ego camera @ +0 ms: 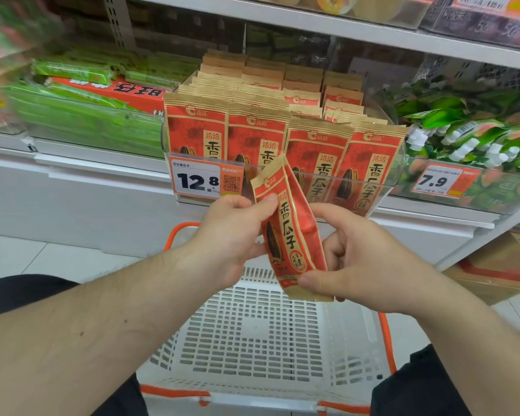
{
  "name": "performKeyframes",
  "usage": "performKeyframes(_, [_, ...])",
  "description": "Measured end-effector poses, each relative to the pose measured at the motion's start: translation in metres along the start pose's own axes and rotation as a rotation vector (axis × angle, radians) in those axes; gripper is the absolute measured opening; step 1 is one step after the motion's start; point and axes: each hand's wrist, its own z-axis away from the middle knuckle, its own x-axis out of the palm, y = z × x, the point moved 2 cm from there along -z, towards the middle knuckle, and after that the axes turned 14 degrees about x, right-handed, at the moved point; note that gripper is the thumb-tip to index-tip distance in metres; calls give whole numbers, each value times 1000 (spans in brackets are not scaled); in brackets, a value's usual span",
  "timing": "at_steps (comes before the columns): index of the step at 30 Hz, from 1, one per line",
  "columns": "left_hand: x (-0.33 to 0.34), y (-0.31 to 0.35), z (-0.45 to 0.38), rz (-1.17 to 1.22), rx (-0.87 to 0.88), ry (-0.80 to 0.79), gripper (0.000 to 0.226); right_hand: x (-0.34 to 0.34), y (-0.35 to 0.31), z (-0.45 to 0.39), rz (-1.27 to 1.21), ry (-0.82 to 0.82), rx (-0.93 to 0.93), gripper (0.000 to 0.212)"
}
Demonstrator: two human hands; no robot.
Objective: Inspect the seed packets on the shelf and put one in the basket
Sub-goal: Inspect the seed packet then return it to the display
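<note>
A red and tan seed packet [288, 229] is held upright between both hands, above the white basket [252, 325] with orange rim. My left hand [231, 235] pinches its upper left edge with thumb and fingers. My right hand [360, 265] grips its lower right part, thumb across the bottom seam. Behind it, several rows of the same seed packets [282, 121] stand in a clear shelf bin above a 12.8 price tag [197, 180].
Green packs and a red box [108, 91] lie on the shelf to the left. Green and pink pouches [469, 136] fill the bin at right, over a 7.9 tag [436, 181]. Cardboard boxes [499, 274] sit on the floor at right. White shelf edge runs below the bins.
</note>
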Motion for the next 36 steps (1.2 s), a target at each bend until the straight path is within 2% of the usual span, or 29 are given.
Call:
performKeyframes(3, [9,3,8,7,15,-120,44,4,0,1,56,-31,-16,78])
performKeyframes(6, [9,4,9,6,15,-153,33,7,0,3,79,-54,-38,79])
performKeyframes(8, [10,5,11,-19,28,-161,19,8,0,2,17,-56,-47,59])
performKeyframes(10, [10,6,13,-48,38,-200,20,5,1,0,-101,6,-45,29])
performKeyframes(14, [12,6,16,-140,77,-339,25,-1,2,-4,-208,182,-31,30])
performKeyframes(18, [15,3,19,-204,101,-358,26,-1,9,-10,-204,249,13,32])
performKeyframes(26, [15,7,21,-145,9,-381,17,-1,8,-10,-279,185,29,26])
performKeyframes(30, [12,7,19,-69,-26,-338,16,-2,6,-6,-220,61,26,7])
performKeyframes(36, [12,5,14,-31,-38,-317,23,1,2,-4,-122,36,-4,14])
